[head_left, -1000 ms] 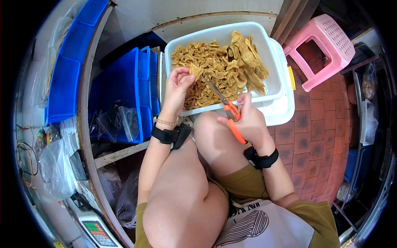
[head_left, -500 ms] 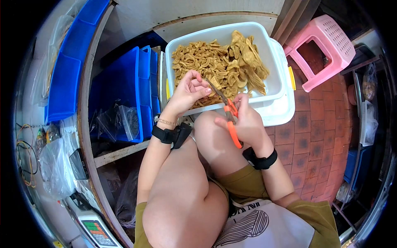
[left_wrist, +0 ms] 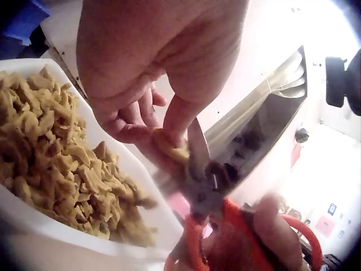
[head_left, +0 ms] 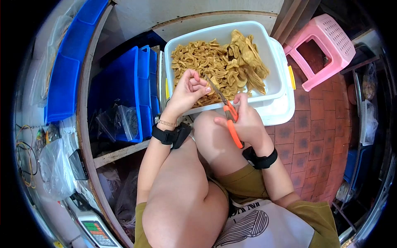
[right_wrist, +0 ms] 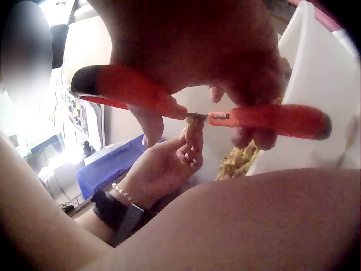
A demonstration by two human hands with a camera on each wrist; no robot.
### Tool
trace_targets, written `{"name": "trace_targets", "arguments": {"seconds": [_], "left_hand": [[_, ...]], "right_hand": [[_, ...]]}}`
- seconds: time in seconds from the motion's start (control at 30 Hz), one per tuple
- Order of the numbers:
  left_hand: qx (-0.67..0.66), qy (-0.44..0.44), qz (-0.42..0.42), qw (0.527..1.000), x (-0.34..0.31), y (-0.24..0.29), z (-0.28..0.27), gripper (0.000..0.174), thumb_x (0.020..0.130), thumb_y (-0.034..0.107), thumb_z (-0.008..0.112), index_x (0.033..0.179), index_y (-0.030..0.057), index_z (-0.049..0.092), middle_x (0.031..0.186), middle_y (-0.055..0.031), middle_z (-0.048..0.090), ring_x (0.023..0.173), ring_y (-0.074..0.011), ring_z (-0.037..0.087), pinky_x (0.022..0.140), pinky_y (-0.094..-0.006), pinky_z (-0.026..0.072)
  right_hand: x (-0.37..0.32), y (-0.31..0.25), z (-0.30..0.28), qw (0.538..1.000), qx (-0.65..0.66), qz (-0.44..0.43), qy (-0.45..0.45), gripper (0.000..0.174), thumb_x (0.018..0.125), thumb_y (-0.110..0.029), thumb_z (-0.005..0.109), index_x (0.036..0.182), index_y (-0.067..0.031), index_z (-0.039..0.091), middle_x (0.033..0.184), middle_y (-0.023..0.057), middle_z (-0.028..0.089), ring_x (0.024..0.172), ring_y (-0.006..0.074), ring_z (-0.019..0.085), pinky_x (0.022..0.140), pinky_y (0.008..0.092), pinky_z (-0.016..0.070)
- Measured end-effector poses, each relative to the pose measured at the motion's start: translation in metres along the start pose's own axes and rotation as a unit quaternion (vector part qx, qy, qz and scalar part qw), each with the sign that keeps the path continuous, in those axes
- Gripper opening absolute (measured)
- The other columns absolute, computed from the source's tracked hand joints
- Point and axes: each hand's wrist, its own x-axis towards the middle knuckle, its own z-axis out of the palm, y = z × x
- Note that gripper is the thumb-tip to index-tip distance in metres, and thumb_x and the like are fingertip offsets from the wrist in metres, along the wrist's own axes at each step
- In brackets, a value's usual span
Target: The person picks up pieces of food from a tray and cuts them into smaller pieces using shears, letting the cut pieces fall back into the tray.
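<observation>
My left hand (head_left: 186, 93) pinches a small yellow-brown dried piece (left_wrist: 171, 148) between thumb and fingers, over the front of a white tub (head_left: 272, 49). In my right hand (head_left: 251, 124) is a pair of scissors (head_left: 234, 131) with orange handles. Their blades (left_wrist: 197, 148) point toward the left hand and stand right beside the pinched piece. Chopped, curled bits (head_left: 194, 53) of the same dried stuff fill the tub's left and middle. Larger wrinkled pieces (head_left: 250, 62) are heaped on its right side. In the right wrist view, the handles (right_wrist: 271, 119) are spread apart.
A white lid-like base (head_left: 281, 111) shows under the tub. Blue bins (head_left: 120, 82) stand to the left, with small plastic bags inside. A pink stool (head_left: 326, 45) is on the tiled floor (head_left: 310, 136) at right. A scale (head_left: 97, 229) sits at lower left.
My left hand has shifted right and slightly down, closer to the scissors. The broad piece seen at its fingertips earlier now appears smaller. The scissors' lower handle has swung a little left.
</observation>
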Motion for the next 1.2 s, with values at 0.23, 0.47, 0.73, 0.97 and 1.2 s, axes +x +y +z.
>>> {"name": "trace_targets", "arguments": {"seconds": [0.23, 0.47, 0.73, 0.97, 1.2], "left_hand": [[-0.007, 0.076, 0.054, 0.996, 0.001, 0.002, -0.003, 0.031, 0.084, -0.005, 0.065, 0.096, 0.0095, 0.04, 0.095, -0.0071, 0.061, 0.09, -0.0121, 0.062, 0.08, -0.0231, 0.0504], [-0.009, 0.108, 0.075, 0.991, 0.003, -0.001, -0.003, 0.034, 0.082, -0.007, 0.066, 0.095, 0.0094, 0.039, 0.096, -0.0084, 0.063, 0.09, -0.013, 0.062, 0.081, -0.0241, 0.0502], [0.071, -0.026, 0.012, 0.997, -0.005, 0.004, 0.008, 0.04, 0.08, -0.007, 0.069, 0.097, 0.0083, 0.037, 0.087, -0.0043, 0.061, 0.081, -0.0089, 0.061, 0.071, -0.0214, 0.0491], [0.102, 0.008, 0.04, 0.994, -0.003, 0.004, 0.01, 0.042, 0.077, -0.008, 0.071, 0.098, 0.0082, 0.038, 0.089, -0.0056, 0.063, 0.078, -0.0068, 0.058, 0.067, -0.02, 0.0465], [0.122, 0.033, 0.055, 0.99, -0.001, 0.005, 0.013, 0.042, 0.076, -0.007, 0.072, 0.101, 0.0075, 0.041, 0.093, -0.0064, 0.063, 0.079, -0.0063, 0.057, 0.068, -0.019, 0.0453]], "right_hand": [[-0.001, 0.004, 0.0, 0.998, -0.005, -0.014, 0.06, 0.065, 0.069, -0.046, 0.081, 0.098, -0.0047, 0.039, 0.067, 0.0166, 0.064, 0.065, 0.038, 0.064, 0.056, 0.0418, 0.0496], [-0.001, 0.007, 0.001, 0.994, -0.04, -0.041, 0.093, 0.065, 0.068, -0.048, 0.081, 0.097, -0.0054, 0.041, 0.061, 0.0156, 0.061, 0.057, 0.0373, 0.063, 0.051, 0.042, 0.0487], [-0.004, 0.009, 0.003, 0.993, -0.083, -0.049, 0.062, 0.07, 0.07, -0.051, 0.077, 0.107, -0.0031, 0.041, 0.076, 0.0176, 0.066, 0.066, 0.0372, 0.065, 0.056, 0.0424, 0.0504], [-0.003, 0.002, 0.0, 0.998, -0.023, -0.008, 0.052, 0.067, 0.07, -0.038, 0.083, 0.107, -0.0052, 0.036, 0.074, 0.0133, 0.065, 0.065, 0.0297, 0.065, 0.059, 0.0353, 0.0497], [0.0, 0.006, 0.001, 0.996, 0.022, -0.01, 0.085, 0.069, 0.067, -0.043, 0.083, 0.1, -0.0037, 0.037, 0.065, 0.0185, 0.062, 0.062, 0.0384, 0.063, 0.054, 0.0414, 0.0495]]}}
